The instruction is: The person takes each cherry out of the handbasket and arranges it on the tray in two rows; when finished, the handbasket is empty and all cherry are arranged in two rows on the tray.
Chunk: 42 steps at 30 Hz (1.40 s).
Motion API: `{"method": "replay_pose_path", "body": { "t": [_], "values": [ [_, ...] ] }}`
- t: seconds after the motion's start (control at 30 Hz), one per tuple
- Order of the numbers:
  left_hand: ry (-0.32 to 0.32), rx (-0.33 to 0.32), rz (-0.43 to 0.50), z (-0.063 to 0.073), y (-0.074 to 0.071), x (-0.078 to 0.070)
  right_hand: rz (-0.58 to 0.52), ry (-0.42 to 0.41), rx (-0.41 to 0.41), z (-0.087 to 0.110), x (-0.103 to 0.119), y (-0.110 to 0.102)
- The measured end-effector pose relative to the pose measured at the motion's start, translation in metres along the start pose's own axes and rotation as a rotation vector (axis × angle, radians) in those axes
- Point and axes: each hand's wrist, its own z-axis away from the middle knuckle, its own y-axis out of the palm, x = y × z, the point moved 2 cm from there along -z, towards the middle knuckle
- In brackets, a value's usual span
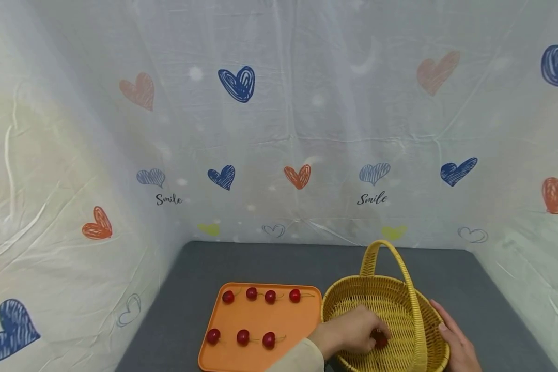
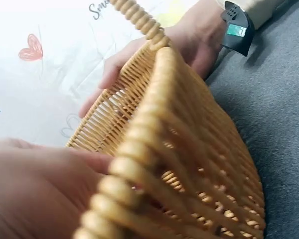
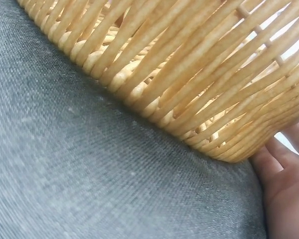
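A yellow woven basket (image 1: 349, 289) with an arched handle stands on the dark table. My left hand (image 1: 353, 330) reaches over its near left rim and pinches a red cherry (image 1: 380, 339) low inside it; the fingertips are partly hidden. On the basket's right side, my right hand (image 1: 455, 338) grips the rim, thumb on top and fingers along the outer wall. The right wrist view shows that hand (image 3: 289, 184) against the woven wall. An orange tray (image 1: 260, 315) lies left of the basket, bearing several red cherries with stems, including one cherry (image 1: 295, 295) at its far right.
A dark grey cloth (image 1: 167, 320) covers the table. White curtain (image 1: 297, 119) printed with hearts encloses the back and both sides. The basket's tall handle (image 1: 414, 305) arches close to the right of my left hand.
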Motion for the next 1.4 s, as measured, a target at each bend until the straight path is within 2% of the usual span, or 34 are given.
{"method": "replay_pose_path", "body": {
  "t": [0.13,0.23,0.43,0.53,0.73,0.87,1.0,1.1,1.3,1.4],
  "values": [
    [0.007,-0.021,-0.046,0.001,0.003,0.001,-0.020,0.018,-0.001,-0.001,0.000,0.001],
    [0.004,-0.027,-0.069,0.001,0.005,0.001,-0.025,-0.002,0.000,-0.001,0.001,0.001],
    [-0.011,-0.032,-0.068,0.000,0.007,0.003,-0.028,-0.029,0.015,-0.002,0.002,0.001],
    [-0.007,-0.059,-0.015,0.003,0.007,0.004,-0.031,-0.021,0.017,-0.002,0.001,0.001],
    [-0.019,-0.155,0.157,0.015,-0.002,0.003,-0.038,-0.011,0.009,-0.003,0.002,0.002],
    [-0.006,-0.237,0.196,0.026,-0.010,0.000,-0.034,0.013,-0.003,-0.002,0.002,-0.001],
    [0.012,-0.320,0.220,0.041,-0.019,-0.003,-0.023,0.036,-0.011,-0.001,0.001,-0.002],
    [0.012,-0.382,0.253,0.058,-0.026,-0.002,-0.035,0.057,-0.011,-0.002,0.001,-0.002],
    [-0.022,-0.509,0.351,0.105,-0.038,0.008,-0.041,0.094,-0.014,-0.002,0.002,-0.002],
    [-0.055,-0.567,0.362,0.131,-0.041,0.018,-0.025,0.097,-0.004,-0.004,0.000,-0.003]
  ]
}}
